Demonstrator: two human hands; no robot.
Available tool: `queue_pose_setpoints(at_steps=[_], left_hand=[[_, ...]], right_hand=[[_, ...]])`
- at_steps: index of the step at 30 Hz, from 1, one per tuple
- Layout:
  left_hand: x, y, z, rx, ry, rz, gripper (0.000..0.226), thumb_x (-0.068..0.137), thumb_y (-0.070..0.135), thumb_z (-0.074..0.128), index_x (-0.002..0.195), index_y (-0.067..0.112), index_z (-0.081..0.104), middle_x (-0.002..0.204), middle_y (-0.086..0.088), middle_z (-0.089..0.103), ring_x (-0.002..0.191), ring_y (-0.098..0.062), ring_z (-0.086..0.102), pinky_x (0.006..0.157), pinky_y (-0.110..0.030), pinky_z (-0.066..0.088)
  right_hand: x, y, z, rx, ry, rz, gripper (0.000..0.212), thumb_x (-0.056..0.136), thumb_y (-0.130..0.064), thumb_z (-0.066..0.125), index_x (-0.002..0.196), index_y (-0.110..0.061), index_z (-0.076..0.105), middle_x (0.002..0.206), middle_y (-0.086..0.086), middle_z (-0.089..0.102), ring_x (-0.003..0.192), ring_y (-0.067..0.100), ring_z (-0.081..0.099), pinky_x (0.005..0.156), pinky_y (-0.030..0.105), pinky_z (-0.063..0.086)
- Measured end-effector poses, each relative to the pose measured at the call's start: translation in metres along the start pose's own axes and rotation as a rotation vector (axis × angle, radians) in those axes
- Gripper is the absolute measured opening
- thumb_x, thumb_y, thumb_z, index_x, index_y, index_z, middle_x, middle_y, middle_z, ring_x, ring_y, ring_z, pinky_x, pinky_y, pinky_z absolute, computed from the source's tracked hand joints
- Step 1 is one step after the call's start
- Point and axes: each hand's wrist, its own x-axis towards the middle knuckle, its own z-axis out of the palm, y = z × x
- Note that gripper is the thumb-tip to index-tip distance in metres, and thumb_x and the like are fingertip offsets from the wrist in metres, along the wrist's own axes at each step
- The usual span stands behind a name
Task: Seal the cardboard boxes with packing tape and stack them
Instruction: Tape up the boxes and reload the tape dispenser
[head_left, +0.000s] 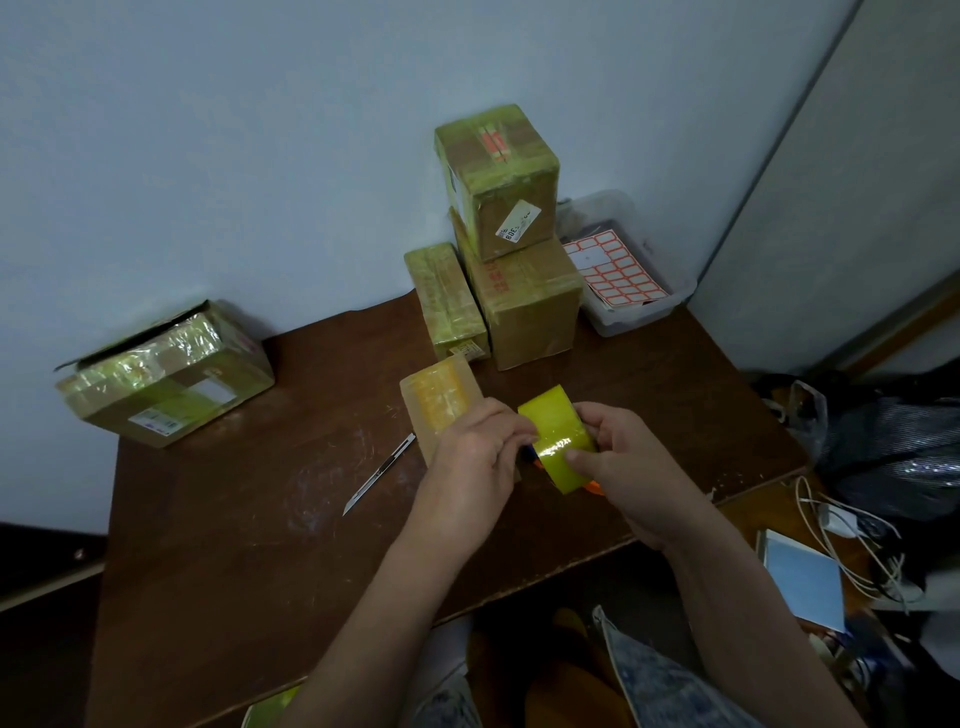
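A roll of yellow packing tape (557, 439) is held over the brown table (260, 519), gripped from the right by the right hand (621, 467) with fingers curled round its rim and the thumb laid on its face. The left hand (470, 457) is brought to the roll's left edge, its fingers curled there, apparently picking at the tape's free end; whether the end is actually pinched cannot be told. Just left of the roll, partly hidden beneath the left hand, a small flat box (436, 402) is waiting. The step in hand is judged to be freeing the tape end; next, a strip would need to be drawn out and pressed across that box. Beyond the roll, already taped boxes (498, 176) are stacked. A utility knife (379, 475) lies left of the roll. The roll's orange underside is barely made out.
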Motion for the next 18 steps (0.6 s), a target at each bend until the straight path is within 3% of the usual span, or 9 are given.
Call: queue_pose_setpoints(at_steps=[4,9,12,18], left_hand=[[0.0016,-0.0003,0.0008,-0.059,-0.021,-0.021,0.012,0.084,-0.001,0.067,0.086,0.006,0.076,0.085,0.000,0.066,0.081,-0.006,0.060,0.071,-0.012,0.048],[0.0008,0.0014,0.0027,-0.063,-0.050,-0.028,0.015,0.085,-0.001,0.063,0.085,0.006,0.076,0.083,0.000,0.066,0.079,-0.007,0.060,0.067,-0.015,0.050],[-0.0012,0.0023,0.0050,-0.021,-0.026,-0.018,0.015,0.087,0.002,0.060,0.085,0.006,0.075,0.084,-0.001,0.065,0.078,-0.006,0.058,0.068,-0.014,0.048],[-0.0029,0.0023,0.0063,0.061,-0.031,-0.013,0.012,0.089,0.000,0.062,0.089,0.007,0.072,0.087,-0.002,0.063,0.077,-0.006,0.057,0.069,-0.016,0.047]], right_hand=[[-0.0022,-0.0013,-0.0028,-0.013,0.026,0.030,0.041,0.093,0.012,0.048,0.101,-0.025,0.063,0.090,-0.005,0.071,0.080,0.005,0.065,0.068,0.019,0.052],[-0.0026,-0.0003,-0.0018,-0.089,0.038,0.062,0.044,0.095,0.009,0.048,0.135,-0.010,0.052,0.116,0.001,0.066,0.099,0.008,0.062,0.083,0.025,0.050],[-0.0016,-0.0002,-0.0004,-0.100,0.055,0.064,0.047,0.095,0.007,0.050,0.139,-0.009,0.050,0.123,0.005,0.064,0.110,0.015,0.061,0.095,0.035,0.050],[-0.0031,-0.0004,0.0013,-0.097,0.057,0.036,0.035,0.095,0.007,0.049,0.115,-0.018,0.061,0.102,0.000,0.069,0.093,0.012,0.064,0.083,0.031,0.051]])
